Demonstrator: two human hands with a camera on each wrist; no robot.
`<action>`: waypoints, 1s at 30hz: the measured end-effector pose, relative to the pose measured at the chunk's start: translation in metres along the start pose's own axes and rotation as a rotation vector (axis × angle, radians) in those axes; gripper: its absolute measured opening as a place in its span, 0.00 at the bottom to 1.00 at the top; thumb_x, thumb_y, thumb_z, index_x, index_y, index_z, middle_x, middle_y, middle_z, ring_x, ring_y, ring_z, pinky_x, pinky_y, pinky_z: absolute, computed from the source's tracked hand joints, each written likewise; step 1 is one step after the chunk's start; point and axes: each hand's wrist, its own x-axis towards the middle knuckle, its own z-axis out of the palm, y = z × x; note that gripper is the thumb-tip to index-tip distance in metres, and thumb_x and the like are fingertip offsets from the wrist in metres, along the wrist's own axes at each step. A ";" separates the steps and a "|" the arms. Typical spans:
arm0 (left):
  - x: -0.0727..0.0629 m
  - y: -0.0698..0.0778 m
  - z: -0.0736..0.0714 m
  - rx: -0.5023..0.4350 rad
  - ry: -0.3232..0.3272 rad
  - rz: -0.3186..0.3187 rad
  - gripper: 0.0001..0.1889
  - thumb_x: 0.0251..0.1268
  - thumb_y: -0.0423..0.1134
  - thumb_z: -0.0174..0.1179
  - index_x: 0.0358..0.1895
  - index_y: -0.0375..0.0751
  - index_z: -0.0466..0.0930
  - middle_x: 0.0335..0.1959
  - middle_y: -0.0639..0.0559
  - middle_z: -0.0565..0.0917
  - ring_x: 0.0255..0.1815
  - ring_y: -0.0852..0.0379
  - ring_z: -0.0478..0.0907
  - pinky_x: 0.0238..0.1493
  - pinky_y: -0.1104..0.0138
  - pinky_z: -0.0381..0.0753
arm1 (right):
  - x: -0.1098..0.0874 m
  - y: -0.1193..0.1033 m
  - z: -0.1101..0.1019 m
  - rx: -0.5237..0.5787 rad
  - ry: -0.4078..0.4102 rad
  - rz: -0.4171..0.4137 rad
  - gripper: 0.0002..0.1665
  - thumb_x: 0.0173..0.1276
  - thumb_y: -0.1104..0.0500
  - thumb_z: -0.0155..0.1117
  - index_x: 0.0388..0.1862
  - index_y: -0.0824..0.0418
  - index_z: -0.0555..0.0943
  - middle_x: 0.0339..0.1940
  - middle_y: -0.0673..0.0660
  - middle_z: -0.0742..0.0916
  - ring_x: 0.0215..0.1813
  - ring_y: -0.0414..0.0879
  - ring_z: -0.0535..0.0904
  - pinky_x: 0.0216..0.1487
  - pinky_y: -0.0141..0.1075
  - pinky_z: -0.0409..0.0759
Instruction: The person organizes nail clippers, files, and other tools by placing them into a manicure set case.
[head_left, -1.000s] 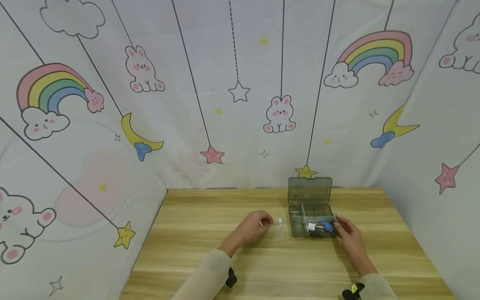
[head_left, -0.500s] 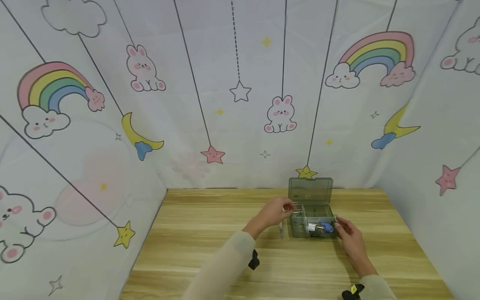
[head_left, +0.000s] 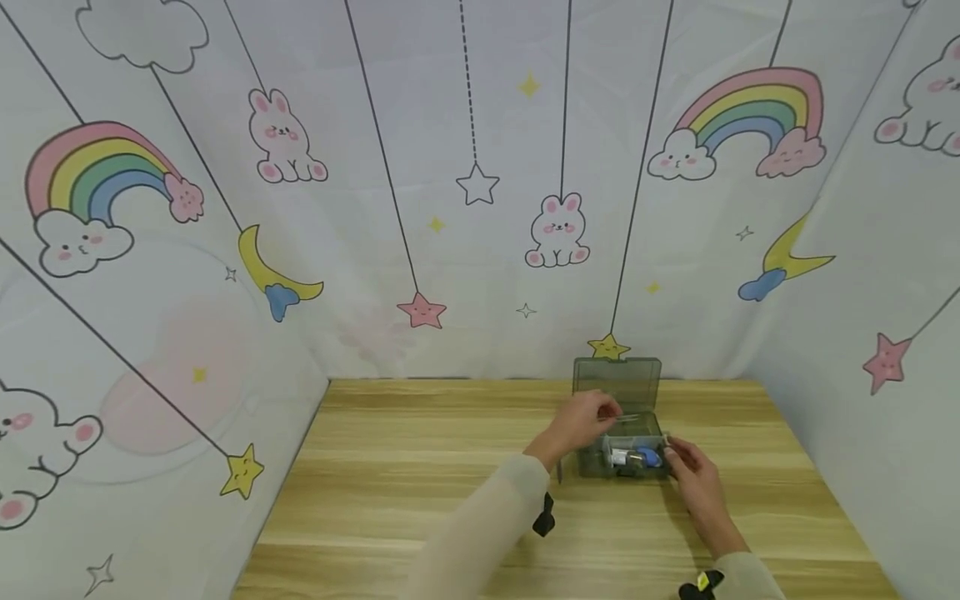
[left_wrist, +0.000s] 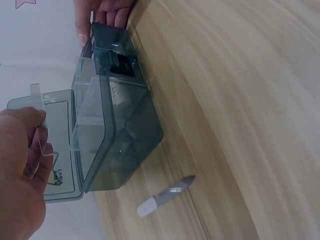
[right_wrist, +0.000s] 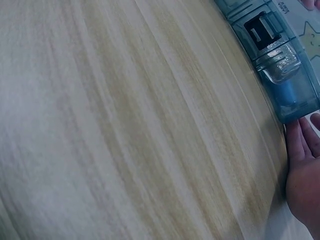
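My left hand (head_left: 588, 415) pinches a thin clear plastic strip (left_wrist: 35, 91), like a compartment divider, over the box's rear left part. The grey-green translucent plastic box (left_wrist: 142, 120) stands on the table with its lid (head_left: 617, 377) raised. Straight fingers of my right hand (head_left: 705, 492) touch its right end. In the box's front compartment lie a white item (head_left: 619, 457), a dark one (head_left: 636, 459) and a blue one (head_left: 650, 456). A nail file (left_wrist: 172, 191) with a white handle lies on the table left of the box, mostly hidden by my left arm in the head view.
The wooden table (head_left: 390, 467) runs back to a cloth wall (head_left: 360, 250) printed with rabbits, stars and rainbows. Right behind the raised lid hangs this cloth. Similar cloth walls (head_left: 285, 350) border both sides. Black camera mounts (head_left: 545, 515) sit at both wrists.
My left hand has moved right, from the table left of the nail file to above the box, carrying the clear strip. The right hand has stayed at the box's right end.
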 end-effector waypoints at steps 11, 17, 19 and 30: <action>0.016 0.017 0.012 -0.076 0.000 -0.060 0.06 0.77 0.37 0.66 0.50 0.47 0.89 0.45 0.61 0.86 0.43 0.72 0.79 0.45 0.80 0.78 | -0.004 -0.003 -0.002 -0.021 -0.009 0.018 0.33 0.86 0.49 0.56 0.79 0.68 0.69 0.75 0.71 0.75 0.51 0.18 0.73 0.50 0.19 0.77; 0.019 0.018 0.018 -0.111 0.028 -0.071 0.05 0.77 0.37 0.65 0.48 0.47 0.89 0.42 0.61 0.85 0.40 0.72 0.78 0.43 0.80 0.77 | -0.004 -0.006 0.001 0.001 -0.007 -0.027 0.32 0.86 0.51 0.56 0.78 0.70 0.70 0.74 0.71 0.76 0.52 0.17 0.73 0.51 0.18 0.77; 0.019 0.018 0.020 -0.119 0.032 -0.071 0.04 0.77 0.37 0.65 0.47 0.48 0.89 0.41 0.62 0.84 0.40 0.72 0.77 0.42 0.80 0.77 | -0.003 -0.006 0.002 0.009 0.000 -0.039 0.31 0.86 0.52 0.56 0.77 0.70 0.70 0.74 0.72 0.76 0.52 0.18 0.74 0.51 0.18 0.77; 0.017 0.019 0.028 -0.148 0.028 -0.099 0.05 0.78 0.37 0.65 0.49 0.47 0.88 0.42 0.62 0.83 0.40 0.71 0.77 0.42 0.79 0.78 | -0.005 -0.003 0.002 0.017 0.010 -0.041 0.30 0.86 0.52 0.56 0.77 0.70 0.71 0.74 0.71 0.76 0.53 0.19 0.74 0.51 0.19 0.78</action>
